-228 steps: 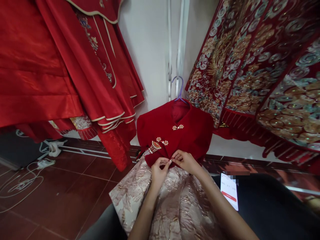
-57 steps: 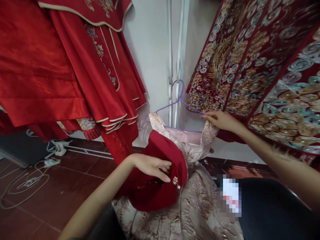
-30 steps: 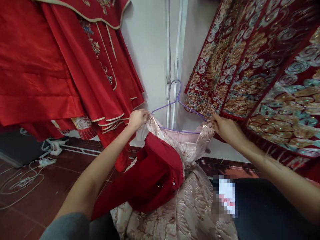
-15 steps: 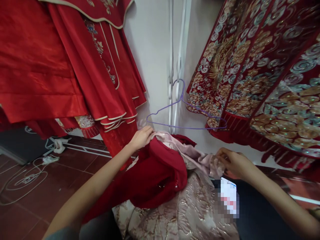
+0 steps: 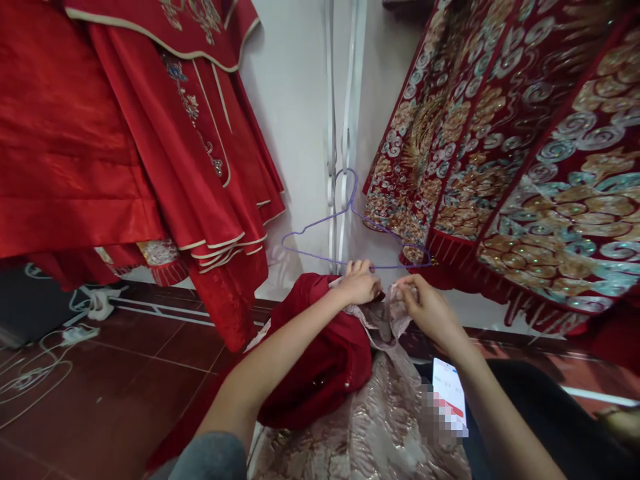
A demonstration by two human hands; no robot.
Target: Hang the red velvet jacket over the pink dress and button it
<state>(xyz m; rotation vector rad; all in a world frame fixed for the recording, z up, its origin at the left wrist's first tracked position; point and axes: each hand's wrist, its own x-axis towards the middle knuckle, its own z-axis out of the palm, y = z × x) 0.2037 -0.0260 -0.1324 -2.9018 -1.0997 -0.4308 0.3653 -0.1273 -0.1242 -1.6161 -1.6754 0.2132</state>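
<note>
Across my lap lie a dark red garment (image 5: 320, 373) and a shiny pinkish-beige brocade garment (image 5: 365, 420). My left hand (image 5: 360, 283) is curled over their far edge, where red and pale fabric meet; its fingertips are partly hidden. Close by on the right, my right hand (image 5: 425, 303) pinches the gathered edge of the brocade garment between thumb and fingers. A fold of that cloth stands up between the hands. Just beyond them a purple wire hanger (image 5: 310, 228) hangs from a white upright, with nothing on it.
Red garments with pale piping (image 5: 200, 147) hang on the left. Embroidered red garments (image 5: 500, 167) hang on the right. A lit phone (image 5: 450, 390) lies by my right forearm. White cables (image 5: 45, 363) and a power strip lie on the tiled floor (image 5: 125, 387).
My left hand has moved right along the fabric edge, and my right hand has come left and slightly up, so they are now close together. The view has shifted a little.
</note>
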